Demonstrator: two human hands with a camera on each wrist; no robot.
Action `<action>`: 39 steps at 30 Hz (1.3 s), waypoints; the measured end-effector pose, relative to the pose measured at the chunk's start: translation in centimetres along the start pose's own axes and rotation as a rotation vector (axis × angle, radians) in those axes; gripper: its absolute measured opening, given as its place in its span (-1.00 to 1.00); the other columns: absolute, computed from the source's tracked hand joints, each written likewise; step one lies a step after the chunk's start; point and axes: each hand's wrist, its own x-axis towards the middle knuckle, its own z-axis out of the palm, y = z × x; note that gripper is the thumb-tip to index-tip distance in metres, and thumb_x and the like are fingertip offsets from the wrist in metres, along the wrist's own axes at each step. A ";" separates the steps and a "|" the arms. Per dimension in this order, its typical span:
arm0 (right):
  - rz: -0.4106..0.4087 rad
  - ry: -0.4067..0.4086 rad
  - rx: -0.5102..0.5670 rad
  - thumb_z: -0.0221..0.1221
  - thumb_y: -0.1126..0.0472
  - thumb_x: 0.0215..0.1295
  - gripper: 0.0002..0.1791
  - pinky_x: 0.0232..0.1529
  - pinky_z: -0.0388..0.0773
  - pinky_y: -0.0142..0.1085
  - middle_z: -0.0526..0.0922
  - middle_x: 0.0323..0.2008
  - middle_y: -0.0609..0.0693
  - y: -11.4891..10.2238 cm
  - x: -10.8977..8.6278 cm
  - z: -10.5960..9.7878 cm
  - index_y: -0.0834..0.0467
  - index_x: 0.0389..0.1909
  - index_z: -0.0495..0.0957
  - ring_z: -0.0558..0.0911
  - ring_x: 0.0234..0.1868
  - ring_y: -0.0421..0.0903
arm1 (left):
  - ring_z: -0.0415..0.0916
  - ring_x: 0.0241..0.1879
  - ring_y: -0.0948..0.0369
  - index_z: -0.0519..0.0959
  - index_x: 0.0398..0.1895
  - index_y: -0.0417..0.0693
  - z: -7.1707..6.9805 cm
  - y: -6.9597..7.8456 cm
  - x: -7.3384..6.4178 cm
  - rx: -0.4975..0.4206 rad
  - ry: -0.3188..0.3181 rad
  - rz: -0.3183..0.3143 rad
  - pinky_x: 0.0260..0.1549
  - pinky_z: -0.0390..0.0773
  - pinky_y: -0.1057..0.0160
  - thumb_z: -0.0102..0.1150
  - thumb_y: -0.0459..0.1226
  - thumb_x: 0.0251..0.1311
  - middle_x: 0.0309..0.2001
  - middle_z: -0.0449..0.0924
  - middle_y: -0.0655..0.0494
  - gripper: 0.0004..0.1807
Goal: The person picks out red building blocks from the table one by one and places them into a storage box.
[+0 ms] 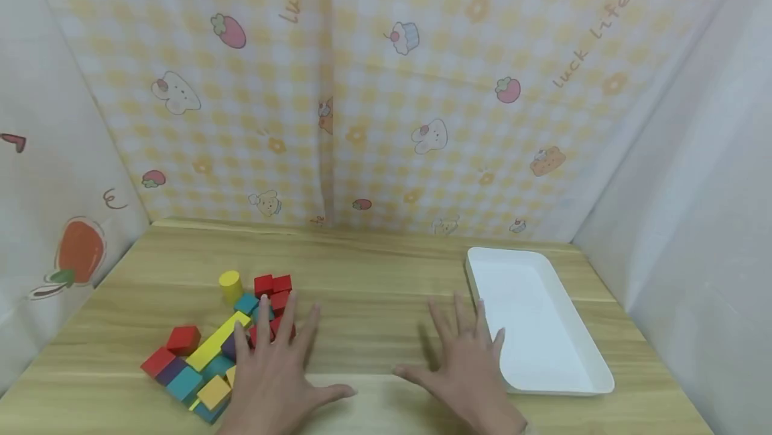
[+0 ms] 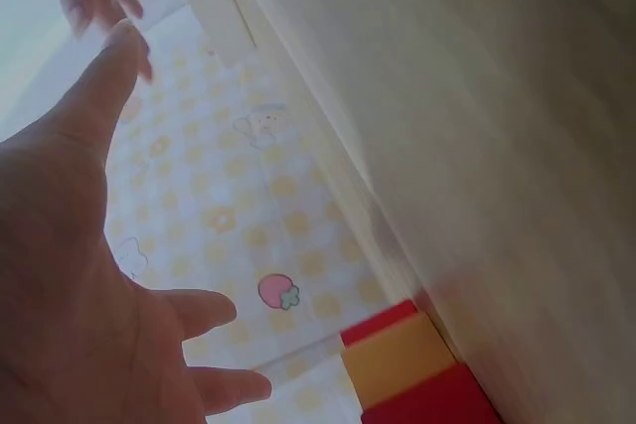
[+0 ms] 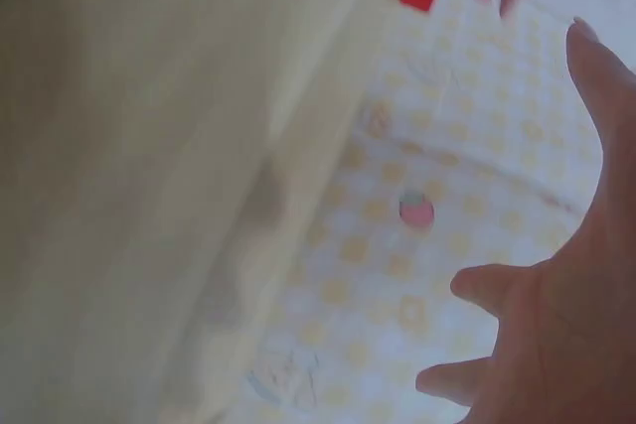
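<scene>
Both hands are spread wide with nothing in them. The left hand reaches over the near edge of the pile of blocks, and the right hand is just beside the white tray. I can't tell if any left fingertip touches a block.

From the left hand, with twelve o'clock at the back cloth, most of the pile lies between nine and twelve on the tabletop. The blocks look hard and light, maybe painted wood, so I think they won't squash or break easily. Their smooth sides might slip a bit. I'd pinch a square one, like the orange block, by two flat sides. The long yellow block would be best held in the middle, and the yellow round post, standing at eleven o'clock, around its curved side.

From the right hand, the tray is at two o'clock. It looks thin, stiff and light; its rim is the place to hold.

The left hand hides some blocks, and a purple block only peeks out. In the left wrist view the blocks are cut off at the bottom; in the right wrist view, the red bit up top is blurry.
</scene>
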 end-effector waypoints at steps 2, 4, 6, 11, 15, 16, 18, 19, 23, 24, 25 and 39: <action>0.019 -0.008 0.031 0.11 -0.72 -0.11 0.25 0.08 0.03 0.71 -0.01 0.60 0.28 0.7 0.3 -0.7 -0.11 0.57 0.16 -0.02 0.48 0.65 | -0.23 0.57 -0.36 0.28 0.53 0.21 -0.2 -0.2 0.1 -0.007 -0.017 -0.014 0.30 -0.08 -0.60 0.16 0.67 -0.42 0.60 0.05 -0.15 0.35; 0.033 -0.019 0.052 0.14 -0.67 -0.05 0.22 0.06 -0.01 0.72 -0.05 0.60 0.31 1.5 0.6 -1.4 -0.07 0.57 0.16 -0.04 0.47 0.68 | -0.24 0.57 -0.35 0.26 0.54 0.19 -0.4 -0.4 0.2 -0.015 -0.030 -0.023 0.34 -0.11 -0.57 0.15 0.65 -0.34 0.60 0.05 -0.17 0.32; 0.047 -0.031 0.058 0.15 -0.64 -0.01 0.20 0.07 -0.07 0.72 -0.05 0.59 0.33 2.2 0.9 -2.1 -0.04 0.57 0.15 -0.05 0.47 0.68 | -0.26 0.58 -0.34 0.25 0.55 0.14 -0.6 -0.8 0.4 -0.033 -0.032 -0.028 0.37 -0.14 -0.53 0.16 0.61 -0.22 0.59 0.06 -0.20 0.26; 0.098 -0.050 0.063 0.15 -0.63 0.02 0.20 0.16 -0.17 0.70 0.03 0.57 0.36 4.0 1.2 -3.3 -0.02 0.58 0.14 -0.05 0.51 0.61 | -0.15 0.55 -0.39 0.27 0.52 -0.09 -1.2 -1.6 1.3 -0.069 0.003 -0.036 0.39 -0.11 -0.51 0.27 0.33 0.09 0.52 0.17 -0.32 0.05; 0.123 -0.039 0.109 0.18 -0.57 0.08 0.16 0.15 -0.06 0.69 0.04 0.56 0.38 5.4 1.2 -4.1 -0.02 0.59 0.11 0.00 0.50 0.59 | 0.02 0.48 -0.42 0.21 0.49 -0.36 -1.8 -2.0 2.1 -0.063 0.036 -0.050 0.38 0.00 -0.50 0.40 0.14 0.10 0.45 0.24 -0.42 0.07; 0.120 -0.026 0.117 0.19 -0.53 0.11 0.14 0.13 0.00 0.69 0.05 0.55 0.39 5.7 1.2 -4.3 0.00 0.59 0.11 0.03 0.49 0.60 | 0.06 0.47 -0.41 0.20 0.47 -0.42 -1.9 -2.0 2.2 -0.056 0.044 -0.050 0.38 0.04 -0.48 0.42 0.11 0.09 0.44 0.26 -0.43 0.08; 0.091 0.017 0.138 0.25 -0.42 0.17 0.08 0.13 0.15 0.63 0.10 0.51 0.46 6.4 1.3 -4.5 0.07 0.57 0.14 0.12 0.44 0.62 | 0.19 0.40 -0.39 0.26 0.41 -0.47 -2.0 -2.2 2.6 -0.049 0.074 -0.035 0.33 0.19 -0.42 0.47 0.06 0.06 0.37 0.33 -0.45 0.04; 0.074 0.040 0.149 0.28 -0.35 0.20 0.04 0.13 0.22 0.59 0.13 0.48 0.49 6.7 1.3 -4.7 0.11 0.55 0.18 0.18 0.41 0.62 | 0.27 0.34 -0.37 0.30 0.38 -0.48 -2.1 -2.2 2.7 -0.044 0.092 -0.025 0.29 0.27 -0.39 0.49 0.04 0.04 0.33 0.39 -0.45 0.01; 0.035 0.091 0.162 0.36 -0.09 0.25 -0.17 0.11 0.47 0.36 0.29 0.38 0.54 8.2 1.5 -4.8 0.23 0.43 0.35 0.41 0.28 0.57 | 0.48 0.03 -0.23 0.47 0.21 -0.48 -2.4 -2.6 3.0 -0.050 0.122 0.000 0.03 0.51 -0.19 0.59 -0.06 -0.07 0.08 0.57 -0.40 -0.12; 0.037 0.093 0.165 0.36 -0.05 0.26 -0.21 0.10 0.50 0.33 0.33 0.35 0.53 8.5 1.5 -4.8 0.25 0.41 0.38 0.44 0.26 0.55 | 0.49 -0.04 -0.19 0.49 0.18 -0.47 -2.5 -2.7 3.0 -0.055 0.117 -0.001 -0.03 0.54 -0.14 0.60 -0.08 -0.09 0.02 0.59 -0.37 -0.15; 0.043 0.094 0.165 0.36 -0.02 0.27 -0.25 0.08 0.51 0.31 0.38 0.33 0.51 8.9 1.6 -4.9 0.26 0.38 0.40 0.48 0.24 0.52 | 0.49 -0.10 -0.15 0.51 0.15 -0.45 -2.5 -2.7 3.1 -0.060 0.103 -0.003 -0.09 0.56 -0.10 0.61 -0.09 -0.11 -0.03 0.59 -0.35 -0.18; 0.224 0.071 0.085 0.27 0.12 0.34 -0.41 -0.15 0.59 0.20 0.57 0.08 0.54 14.3 1.3 -6.6 0.46 0.22 0.46 0.64 -0.04 0.44 | 0.36 -0.18 -0.03 0.58 0.11 -0.36 -1.6 -2.9 4.2 -0.119 -0.139 -0.058 -0.26 0.54 0.06 0.52 -0.20 0.00 -0.04 0.54 -0.24 -0.38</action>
